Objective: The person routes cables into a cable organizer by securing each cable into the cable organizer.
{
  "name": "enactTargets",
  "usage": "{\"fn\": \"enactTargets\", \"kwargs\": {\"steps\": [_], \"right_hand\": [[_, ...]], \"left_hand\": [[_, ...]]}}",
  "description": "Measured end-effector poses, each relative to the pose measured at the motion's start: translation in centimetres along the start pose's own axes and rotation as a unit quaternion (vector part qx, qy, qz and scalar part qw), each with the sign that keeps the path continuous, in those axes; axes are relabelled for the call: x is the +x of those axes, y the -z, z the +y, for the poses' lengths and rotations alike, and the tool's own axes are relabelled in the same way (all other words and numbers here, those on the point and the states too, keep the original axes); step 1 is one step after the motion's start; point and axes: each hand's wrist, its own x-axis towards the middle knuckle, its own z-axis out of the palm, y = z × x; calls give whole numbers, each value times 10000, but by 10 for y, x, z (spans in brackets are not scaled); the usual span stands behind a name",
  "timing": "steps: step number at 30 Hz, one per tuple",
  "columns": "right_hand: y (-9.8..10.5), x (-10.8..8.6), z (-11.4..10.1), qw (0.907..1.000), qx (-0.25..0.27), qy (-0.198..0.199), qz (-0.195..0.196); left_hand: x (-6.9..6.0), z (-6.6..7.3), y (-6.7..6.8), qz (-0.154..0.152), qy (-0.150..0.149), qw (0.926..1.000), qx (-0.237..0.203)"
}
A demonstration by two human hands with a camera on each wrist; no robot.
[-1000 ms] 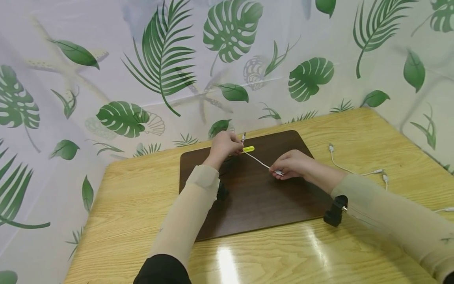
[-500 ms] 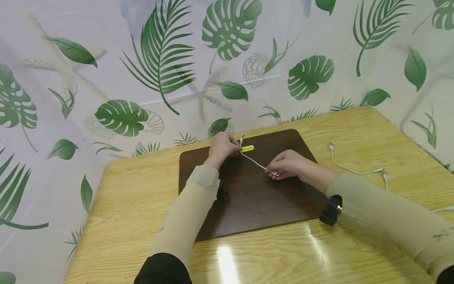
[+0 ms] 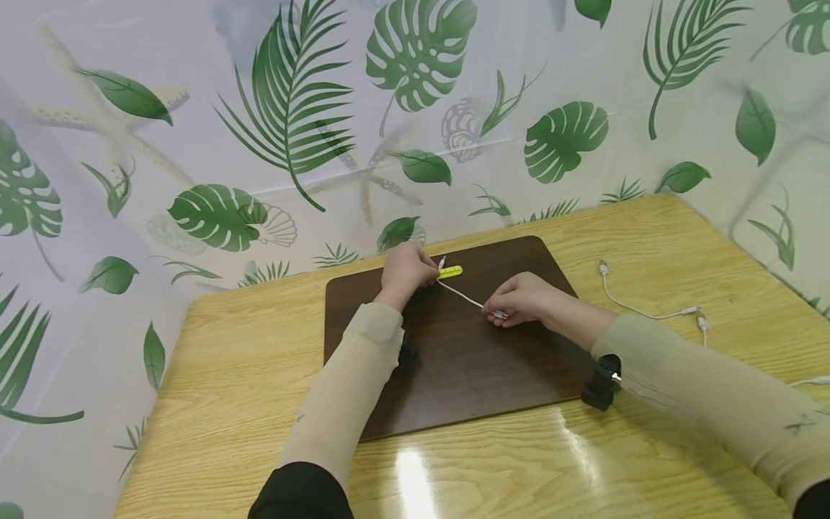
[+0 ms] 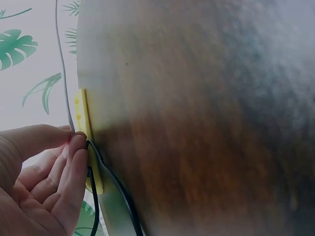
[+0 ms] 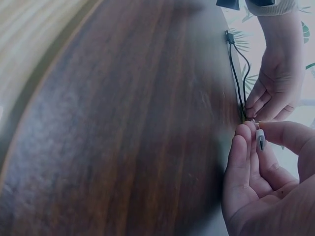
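Observation:
My left hand [image 3: 407, 268] pinches a thin white charging cable [image 3: 461, 293] between thumb and fingertips, right beside a narrow yellow strip [image 3: 452, 272]. This strip sits toward the far edge of a dark brown board [image 3: 480, 367]; the left wrist view shows small round marks on it. A black cable [image 4: 118, 183] runs at the strip, close under the left fingers. With thumb and fingers, my right hand [image 3: 521, 298] pinches the white cable near one end, whose connector [image 5: 261, 140] sticks out past the fingertips. Between the hands the cable is nearly straight. Its other connector [image 3: 442, 262] rises behind the strip.
Right of the board, more white cables [image 3: 638, 311] lie on the light wooden table [image 3: 227, 375]. Another white cable end [image 3: 813, 381] shows at the right edge. A leaf-patterned wall covering [image 3: 486, 79] stands directly behind the table.
My right hand has shifted slightly left, bringing its cable end closer to the left hand. Beyond the left fingers, the far connector has dropped lower. Both hands keep their pinch on the cable.

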Motion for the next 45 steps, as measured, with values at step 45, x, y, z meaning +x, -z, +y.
{"fn": "enactTargets", "kwargs": {"steps": [45], "right_hand": [[-5, -1, 0, 9998, -167, -13, 56]], "left_hand": [[10, 6, -2, -92, 531, 9983, 222]]}}
